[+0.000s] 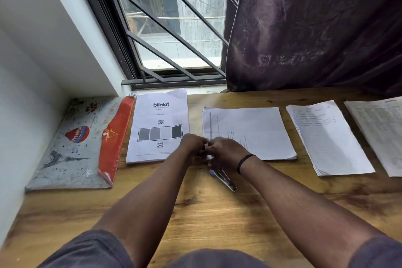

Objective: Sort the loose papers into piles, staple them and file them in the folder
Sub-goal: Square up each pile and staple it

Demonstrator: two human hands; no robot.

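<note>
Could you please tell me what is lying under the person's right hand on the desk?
A stapler pokes out from beneath the right hand, blue and metallic. Its front end is covered by the hand, so whether it is being gripped cannot be seen.

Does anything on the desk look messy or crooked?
Mostly tidy: four paper piles sit in a row. The blinkit pile has a bent top right corner. The second pile lies sideways and its sheets are slightly fanned at the left edge. A stapler lies slanted under the right hand.
</note>
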